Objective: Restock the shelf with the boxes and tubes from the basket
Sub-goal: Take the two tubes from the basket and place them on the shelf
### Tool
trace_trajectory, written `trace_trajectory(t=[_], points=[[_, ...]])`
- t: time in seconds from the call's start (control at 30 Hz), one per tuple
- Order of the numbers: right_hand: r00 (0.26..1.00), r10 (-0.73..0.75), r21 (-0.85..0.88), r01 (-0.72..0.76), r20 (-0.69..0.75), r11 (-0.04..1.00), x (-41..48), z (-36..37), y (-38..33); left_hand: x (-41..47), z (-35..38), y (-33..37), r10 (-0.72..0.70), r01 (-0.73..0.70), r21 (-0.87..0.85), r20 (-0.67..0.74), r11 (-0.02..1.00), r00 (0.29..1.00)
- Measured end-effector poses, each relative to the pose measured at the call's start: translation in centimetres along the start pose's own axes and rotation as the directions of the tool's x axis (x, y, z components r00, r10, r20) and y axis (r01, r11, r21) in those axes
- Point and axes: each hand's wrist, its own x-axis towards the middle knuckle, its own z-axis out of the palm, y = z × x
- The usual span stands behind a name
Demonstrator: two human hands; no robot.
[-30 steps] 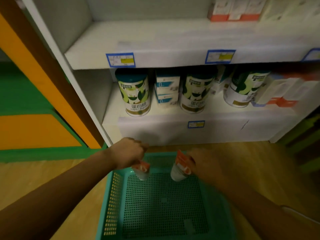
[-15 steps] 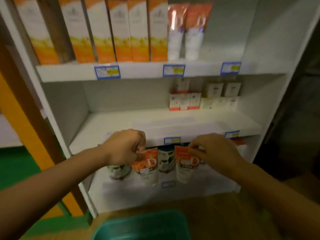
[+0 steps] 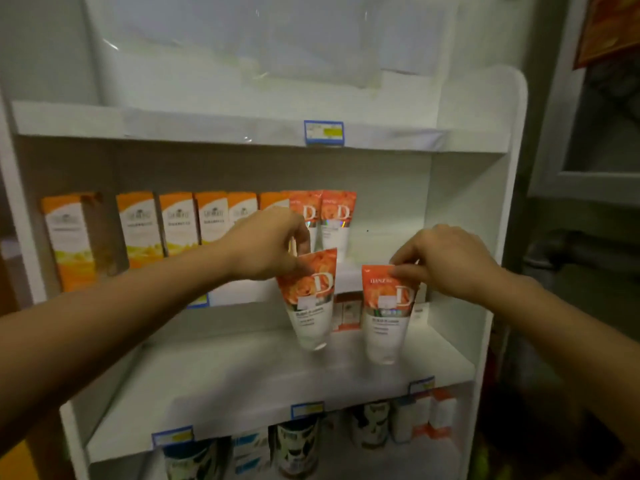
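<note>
My left hand (image 3: pixel 266 245) pinches the crimped top of an orange-and-white tube (image 3: pixel 310 299), which hangs cap down and tilts a little. My right hand (image 3: pixel 446 261) holds a second identical tube (image 3: pixel 388 313) by its top edge in the same way. Both tubes hang in front of the white shelf unit (image 3: pixel 471 209), just below the shelf that carries two matching tubes (image 3: pixel 337 216) standing beside a row of orange-and-white boxes (image 3: pixel 176 223). To the right of those standing tubes the shelf board is bare. The basket is out of view.
The shelf (image 3: pixel 242 372) below holds small boxes (image 3: pixel 346 311) at the back, behind the hanging tubes. Tins and boxes (image 3: pixel 298 445) stand on the lowest visible shelf. Blue price labels (image 3: pixel 323 132) line the shelf edges. A dark gap lies right of the unit.
Both hands have risen from the basket with a tube each, from floor level up to the shelf with the orange boxes. My view has tilted upward and the basket has left the frame.
</note>
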Motion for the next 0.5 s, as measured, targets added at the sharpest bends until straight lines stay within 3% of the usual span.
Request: trace_trajectory(t=[0.33, 0.5], points=[[0.955, 0.133, 0.091, -0.113, -0.264, 0.989, 7.0, -3.7, 2.9, 7.4, -3.4, 1.3, -0.060, 0.065, 0.022, -0.165, 0.998, 0.984], [0.945, 0.154, 0.129, -0.122, -0.289, 0.984, 9.9, -2.4, 3.4, 10.0, -1.9, 0.7, -0.110, 0.105, -0.035, -0.190, 0.994, 0.976]])
